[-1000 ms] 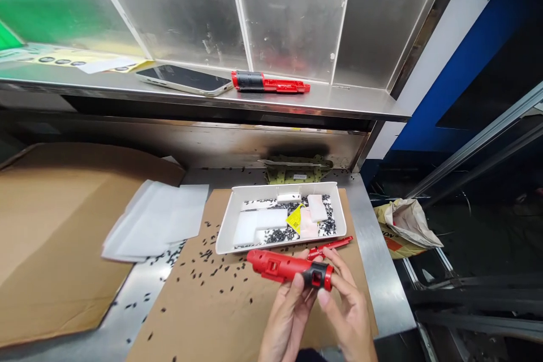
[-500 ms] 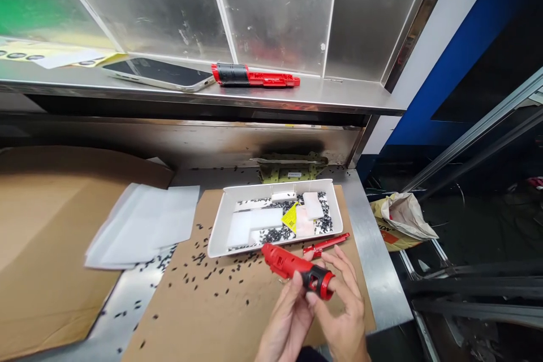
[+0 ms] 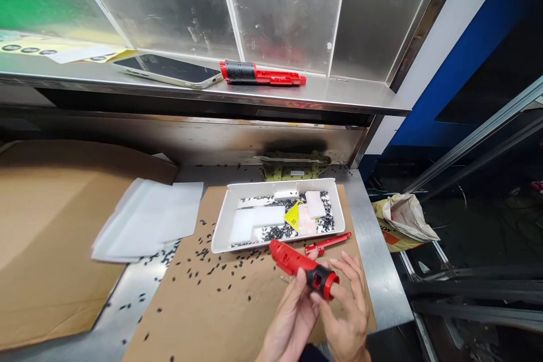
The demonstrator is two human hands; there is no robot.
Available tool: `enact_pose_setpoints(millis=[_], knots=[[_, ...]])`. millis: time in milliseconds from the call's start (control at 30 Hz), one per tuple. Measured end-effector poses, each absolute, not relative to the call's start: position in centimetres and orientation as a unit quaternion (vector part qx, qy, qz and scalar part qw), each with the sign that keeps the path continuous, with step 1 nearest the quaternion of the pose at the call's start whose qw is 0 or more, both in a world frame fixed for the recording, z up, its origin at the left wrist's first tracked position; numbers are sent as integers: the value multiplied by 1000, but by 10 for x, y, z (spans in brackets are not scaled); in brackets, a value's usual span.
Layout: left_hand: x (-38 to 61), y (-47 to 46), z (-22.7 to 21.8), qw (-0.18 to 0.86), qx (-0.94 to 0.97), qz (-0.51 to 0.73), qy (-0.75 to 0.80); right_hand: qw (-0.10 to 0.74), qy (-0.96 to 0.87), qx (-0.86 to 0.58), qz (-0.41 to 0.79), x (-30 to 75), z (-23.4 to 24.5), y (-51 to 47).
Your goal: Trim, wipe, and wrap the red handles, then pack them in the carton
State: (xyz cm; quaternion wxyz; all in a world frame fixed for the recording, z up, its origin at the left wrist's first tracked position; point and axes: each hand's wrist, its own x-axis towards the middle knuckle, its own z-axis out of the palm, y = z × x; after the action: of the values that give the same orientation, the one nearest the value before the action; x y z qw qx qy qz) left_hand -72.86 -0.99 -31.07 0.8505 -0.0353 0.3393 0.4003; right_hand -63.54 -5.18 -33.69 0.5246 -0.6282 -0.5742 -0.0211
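Observation:
Both my hands hold a red plastic tool body with a black collar low over the brown cardboard sheet. My left hand grips it from below, thumb on the black collar. My right hand closes its fingers around the red ring end. Just behind lies a thin red plastic strip. A white tray behind that holds several small black screws, white foam pieces and a yellow tag.
Black screws lie scattered over the cardboard and steel bench. White sheets rest at left. On the upper steel shelf lie a phone and another red and black tool body. The bench edge and a crumpled bag are to the right.
The tool body has tilted, its ring end dropping toward me and to the right. My hands shifted slightly right with it. The view swung a little.

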Motion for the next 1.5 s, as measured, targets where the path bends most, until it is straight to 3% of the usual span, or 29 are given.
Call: enact_pose_setpoints(millis=[400,533,700,767,967,1100,1200,1300,1500], knots=[[-732,-10,-321,850,64,396,342,612,-495,-609,97,-640,-342,-54],[-744,5,-319,733,233,455,450,608,-469,-627,135,-630,-348,-58],[-781,30,-317,446,514,513,522,462,-456,-741,172,-607,-359,-56],[-795,36,-320,394,551,496,543,422,-494,-736,192,-606,-369,-50],[-815,43,-328,428,480,481,596,283,-605,-705,237,-652,-418,-18],[-825,37,-324,473,421,501,590,249,-610,-715,236,-685,-447,1],[-838,29,-318,549,327,514,573,270,-589,-719,252,-687,-454,7],[-848,24,-313,689,170,500,497,331,-562,-702,287,-669,-442,3],[-818,20,-311,808,-73,457,365,467,-474,-653,363,-617,-367,-37]])
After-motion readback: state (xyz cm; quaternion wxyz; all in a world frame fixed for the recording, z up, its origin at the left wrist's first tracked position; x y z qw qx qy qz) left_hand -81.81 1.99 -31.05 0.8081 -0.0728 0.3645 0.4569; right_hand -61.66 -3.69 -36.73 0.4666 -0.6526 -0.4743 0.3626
